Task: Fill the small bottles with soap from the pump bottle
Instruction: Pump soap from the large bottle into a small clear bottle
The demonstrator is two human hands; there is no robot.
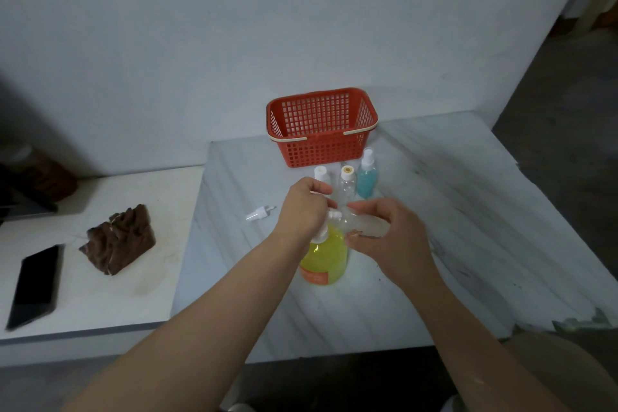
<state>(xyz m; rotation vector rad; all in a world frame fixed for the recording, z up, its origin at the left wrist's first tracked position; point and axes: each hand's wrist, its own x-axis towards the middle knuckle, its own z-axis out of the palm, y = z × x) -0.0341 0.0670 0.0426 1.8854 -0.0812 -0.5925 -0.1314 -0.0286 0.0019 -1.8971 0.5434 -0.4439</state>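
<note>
The filling step is in hand: the left hand (306, 207) has its grip curled over the pump head of the yellow pump bottle (326, 261), which stands on the counter (434, 211). The right hand (391, 237) grasps a clear small bottle (363, 222), tilted with its mouth at the nozzle. The next move likely calls for a slow press with the mouth held right under the spout.

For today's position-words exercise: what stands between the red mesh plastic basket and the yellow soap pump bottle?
Head view shows a row: white-capped small bottle, orange-capped clear bottle, blue-filled spray bottle.
</note>
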